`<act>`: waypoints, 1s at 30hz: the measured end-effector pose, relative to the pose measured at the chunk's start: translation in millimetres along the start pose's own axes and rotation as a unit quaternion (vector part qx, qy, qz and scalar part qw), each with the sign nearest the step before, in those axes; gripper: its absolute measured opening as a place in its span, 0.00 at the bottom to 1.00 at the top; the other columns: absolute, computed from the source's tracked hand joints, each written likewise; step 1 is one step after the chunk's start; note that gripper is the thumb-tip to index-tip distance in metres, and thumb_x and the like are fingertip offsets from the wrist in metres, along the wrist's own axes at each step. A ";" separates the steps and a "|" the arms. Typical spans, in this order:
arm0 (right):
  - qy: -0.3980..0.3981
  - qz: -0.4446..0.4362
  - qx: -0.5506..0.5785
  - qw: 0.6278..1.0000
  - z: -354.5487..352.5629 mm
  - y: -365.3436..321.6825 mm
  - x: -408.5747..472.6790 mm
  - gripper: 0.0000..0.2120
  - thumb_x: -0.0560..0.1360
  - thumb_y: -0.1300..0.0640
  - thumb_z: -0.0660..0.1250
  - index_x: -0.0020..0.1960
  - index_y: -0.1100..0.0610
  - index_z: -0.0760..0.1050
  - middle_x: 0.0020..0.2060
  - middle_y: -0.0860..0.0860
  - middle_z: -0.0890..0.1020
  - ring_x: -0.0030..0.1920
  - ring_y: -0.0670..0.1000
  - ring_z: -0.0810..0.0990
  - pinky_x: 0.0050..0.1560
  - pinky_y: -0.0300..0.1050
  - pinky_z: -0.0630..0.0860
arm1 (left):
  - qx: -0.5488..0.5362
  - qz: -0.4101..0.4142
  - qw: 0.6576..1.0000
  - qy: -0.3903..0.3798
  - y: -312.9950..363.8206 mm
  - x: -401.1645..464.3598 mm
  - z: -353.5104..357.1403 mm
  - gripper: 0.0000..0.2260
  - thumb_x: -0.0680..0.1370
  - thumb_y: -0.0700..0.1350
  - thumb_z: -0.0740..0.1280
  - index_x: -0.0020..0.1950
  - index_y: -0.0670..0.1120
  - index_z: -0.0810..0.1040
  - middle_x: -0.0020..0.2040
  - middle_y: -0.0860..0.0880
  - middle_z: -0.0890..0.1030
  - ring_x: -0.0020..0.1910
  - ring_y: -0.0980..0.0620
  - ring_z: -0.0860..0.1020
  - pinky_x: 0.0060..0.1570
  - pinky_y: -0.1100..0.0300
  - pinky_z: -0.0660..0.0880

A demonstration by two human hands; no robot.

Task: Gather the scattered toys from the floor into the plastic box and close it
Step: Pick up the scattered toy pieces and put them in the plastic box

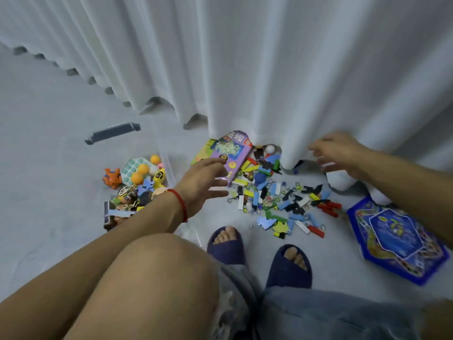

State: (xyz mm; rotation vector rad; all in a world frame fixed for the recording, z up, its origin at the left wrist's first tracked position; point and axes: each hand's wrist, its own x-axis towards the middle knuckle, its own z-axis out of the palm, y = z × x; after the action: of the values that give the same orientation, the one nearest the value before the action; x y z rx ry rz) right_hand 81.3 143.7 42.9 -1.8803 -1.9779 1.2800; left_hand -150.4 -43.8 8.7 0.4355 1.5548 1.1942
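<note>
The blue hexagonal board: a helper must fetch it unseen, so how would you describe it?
Start at the white curtain and drop to the floor at its right end, beyond the scattered small pieces. The blue hexagonal board lies flat there, alone, by far the largest toy.

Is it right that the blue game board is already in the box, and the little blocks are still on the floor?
Not quite. The head view shows the blue game board lying on the floor at the right, outside the box. The little blocks are still on the floor, as you said.
</note>
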 end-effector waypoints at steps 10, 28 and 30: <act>-0.142 -0.136 -0.347 0.917 46.1 85.8 137.3 0.31 0.77 0.51 0.66 0.78 0.48 0.61 0.73 0.54 0.68 0.70 0.58 0.70 0.68 0.51 0.70 | 0.431 0.130 0.892 -0.041 -46.1 165.2 88.2 0.19 0.77 0.40 0.65 0.67 0.50 0.77 0.66 0.51 0.78 0.62 0.51 0.77 0.59 0.62 0.71; -0.122 -0.316 -0.473 0.813 133.0 106.2 307.3 0.53 0.60 0.45 0.81 0.76 0.46 0.56 0.75 0.53 0.53 0.70 0.60 0.62 0.67 0.58 0.71 | 0.681 0.372 0.627 -0.066 -78.8 410.6 113.3 0.15 0.69 0.42 0.70 0.53 0.38 0.80 0.55 0.36 0.77 0.52 0.34 0.75 0.51 0.49 0.72; -0.119 -0.311 -0.441 0.834 126.7 110.3 303.2 0.47 0.62 0.45 0.81 0.75 0.46 0.59 0.74 0.53 0.56 0.71 0.59 0.63 0.68 0.56 0.70 | 0.686 0.379 0.617 -0.078 -74.4 410.1 112.7 0.17 0.72 0.45 0.62 0.56 0.39 0.80 0.55 0.37 0.78 0.55 0.35 0.74 0.53 0.47 0.71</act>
State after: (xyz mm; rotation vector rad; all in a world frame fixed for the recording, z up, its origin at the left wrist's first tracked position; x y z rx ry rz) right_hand 22.2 332.2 -241.9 -1.0321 -3.2949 0.4206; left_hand -174.6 294.8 -258.0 2.3138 1.9159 0.1525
